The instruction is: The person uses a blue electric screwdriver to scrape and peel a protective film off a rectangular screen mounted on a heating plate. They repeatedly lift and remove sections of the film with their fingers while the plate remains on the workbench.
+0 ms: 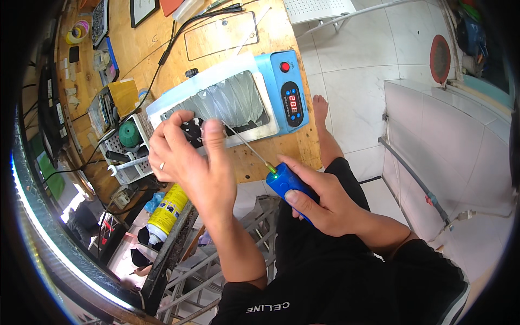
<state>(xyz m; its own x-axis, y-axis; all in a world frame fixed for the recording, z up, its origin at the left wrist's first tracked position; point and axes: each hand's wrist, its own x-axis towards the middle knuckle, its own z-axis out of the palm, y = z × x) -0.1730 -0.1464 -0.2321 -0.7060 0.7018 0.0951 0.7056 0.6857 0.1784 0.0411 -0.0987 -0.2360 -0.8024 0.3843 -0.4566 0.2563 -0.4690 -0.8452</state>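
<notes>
My right hand [336, 208] grips a blue handheld electric glue remover [292, 187] with a green light and a thin metal shaft. The shaft slants up and left, its tip close to a phone screen panel [252, 100]. Grey, wrinkled residue covers most of that panel, with ragged black patches at its lower left. It lies on the pale top of a blue heating machine [271, 73], which carries a red button and a lit red display. Over the panel's near left end hovers my left hand [189, 168], thumb and index finger apart; I see nothing held in it.
Left of the machine stands a white basket [143, 168] holding a green round object and a wrench [127, 164]. A yellow spray can [168, 214] is below it. Black cables [179, 38] cross the wooden bench [154, 40]. A bare foot [320, 108] shows by the bench's right edge.
</notes>
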